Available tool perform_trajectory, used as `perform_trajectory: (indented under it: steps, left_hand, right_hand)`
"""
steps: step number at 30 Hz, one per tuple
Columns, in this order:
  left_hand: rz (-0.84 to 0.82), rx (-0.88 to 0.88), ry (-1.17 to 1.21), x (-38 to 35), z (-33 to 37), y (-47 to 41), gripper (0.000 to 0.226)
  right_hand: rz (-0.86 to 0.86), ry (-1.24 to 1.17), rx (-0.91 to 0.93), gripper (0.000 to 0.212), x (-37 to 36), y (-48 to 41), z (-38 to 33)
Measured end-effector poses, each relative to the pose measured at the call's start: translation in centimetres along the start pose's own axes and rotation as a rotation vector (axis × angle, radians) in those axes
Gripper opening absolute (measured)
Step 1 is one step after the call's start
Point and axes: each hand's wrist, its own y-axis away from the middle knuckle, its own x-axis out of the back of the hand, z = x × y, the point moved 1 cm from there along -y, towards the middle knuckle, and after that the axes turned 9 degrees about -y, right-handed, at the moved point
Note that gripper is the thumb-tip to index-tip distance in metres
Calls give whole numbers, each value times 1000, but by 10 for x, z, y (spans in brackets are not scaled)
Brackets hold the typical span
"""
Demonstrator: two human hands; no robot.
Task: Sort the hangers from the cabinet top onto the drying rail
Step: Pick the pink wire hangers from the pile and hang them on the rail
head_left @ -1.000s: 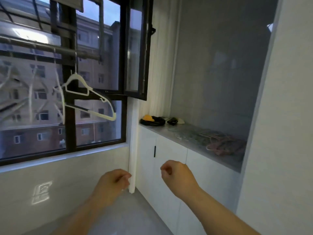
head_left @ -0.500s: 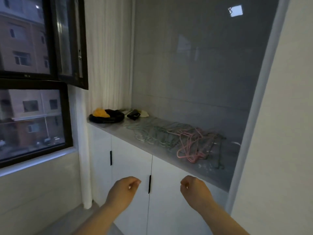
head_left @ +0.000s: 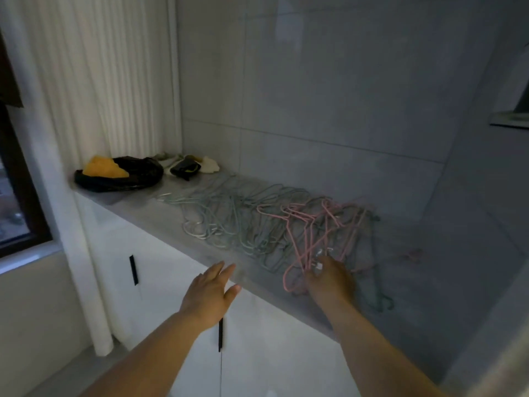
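The pink hangers (head_left: 315,233) lie tangled on the cabinet top (head_left: 137,209), overlapping the grey-green hangers (head_left: 229,222) to their left; your right hand (head_left: 329,280) rests on the near end of the pink bundle, though I cannot tell whether its fingers have closed; your left hand (head_left: 209,293) hovers flat and empty at the cabinet's front edge; gather the pink hooks together, steady the green pile with the left palm, and lift slowly so nothing snags; the drying rail is out of view.
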Motion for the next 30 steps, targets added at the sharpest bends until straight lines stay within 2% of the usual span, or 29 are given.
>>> perform_trajectory:
  steps: [4,5,8,10,13,19,20,23,24,27,30]
  left_hand:
    - [-52,21,-36,-17,3,-26,52]
    - [-48,29,-45,-21,5,-28,59]
    - [-46,57,-74,-27,7,-26,127]
    - [-71,81,-94,-29,4,-26,139]
    - [-100,83,-72,-29,2,-28,139]
    - [-135,56,-95,-29,-4,-31,132]
    - [-145,47,-82,-28,-4,-32,123]
    - [-171,55,-81,-21,-2,-30,64]
    - [-175,61,-101,-17,1,-30,58]
    - [-146,0,-123,1,18,-27,55]
    - [-108,-134,150,19,52,-18,73]
  right_hand:
    - [23,30,-47,41,-4,-40,-13]
    - [15,35,-74,44,-4,-50,-16]
    - [-30,11,-179,50,-5,-76,-17]
    - [-61,-61,-274,50,-7,-89,-13]
    - [-63,-99,-317,44,-10,-102,-8]
    - [3,-201,-272,38,-11,-107,-5]
    - [16,-204,-251,37,-10,-106,-6]
    - [72,-203,-188,35,-4,-97,-10]
    - [95,-199,-165,33,-1,-94,-11]
    - [169,-212,-103,28,9,-81,-18]
    - [221,-224,-49,27,17,-67,-25]
